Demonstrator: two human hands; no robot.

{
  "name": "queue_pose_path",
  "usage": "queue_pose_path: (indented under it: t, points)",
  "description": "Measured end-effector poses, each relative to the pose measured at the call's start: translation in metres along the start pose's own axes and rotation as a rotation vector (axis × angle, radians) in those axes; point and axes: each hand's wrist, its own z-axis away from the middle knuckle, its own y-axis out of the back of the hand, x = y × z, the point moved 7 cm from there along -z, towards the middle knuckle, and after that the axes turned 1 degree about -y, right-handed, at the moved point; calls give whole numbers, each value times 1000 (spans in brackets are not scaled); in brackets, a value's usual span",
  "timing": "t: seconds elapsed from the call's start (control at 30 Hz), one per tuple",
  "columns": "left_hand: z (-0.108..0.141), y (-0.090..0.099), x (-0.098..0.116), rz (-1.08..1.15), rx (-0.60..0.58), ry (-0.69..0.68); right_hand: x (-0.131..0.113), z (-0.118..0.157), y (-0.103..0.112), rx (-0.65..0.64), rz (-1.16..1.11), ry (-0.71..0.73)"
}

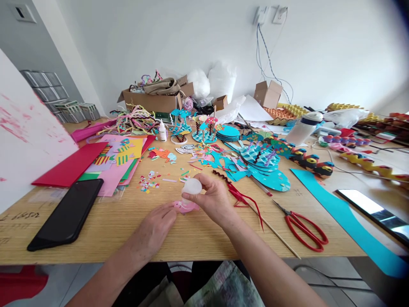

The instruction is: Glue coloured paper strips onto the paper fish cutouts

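Observation:
A small pink paper piece (185, 207) with a white line on it lies on the wooden table (128, 232). The closed fingers of my left hand (159, 224) touch its left end. Over the piece, my right hand (212, 198) grips a white bottle (192, 186) between thumb and fingers, its round base facing up and its tip hidden. Small paper scraps (148, 181) are scattered beyond my hands. Right of my right hand lie red pipe cleaners (246, 197) and a wooden stick (277, 233).
Red-handled scissors (306, 230) and a blue paper strip (345, 213) lie at the right. A black phone (67, 213) and coloured paper sheets (116, 177) are at the left. Blue paper discs (273, 177) and a glue bottle (162, 131) stand farther back.

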Motion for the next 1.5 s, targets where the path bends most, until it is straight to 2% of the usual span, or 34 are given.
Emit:
queue_pose_path:
  t: [0.1, 0.2, 0.37, 0.6, 0.83, 1.13, 1.5]
  points:
    - [0, 1, 0, -3, -9, 13, 2, 1, -6, -58, 23, -16]
    - [0, 1, 0, 7, -8, 12, 3, 4, -3, -94, 28, -42]
    - [1, 1, -1, 15, 15, 5, 5, 6, 9, -45, -150, -70]
    - [0, 2, 0, 28, 20, 11, 11, -1, 5, -28, -269, -78]
    - [-1, 3, 2, -19, 27, -4, 13, -2, -2, -86, -198, -77]
    - [-1, 4, 3, -55, 25, -35, 10, -3, -3, -96, -88, -53]
    - [2, -2, -1, -12, 24, -3, 8, -5, -9, -112, -37, -52]
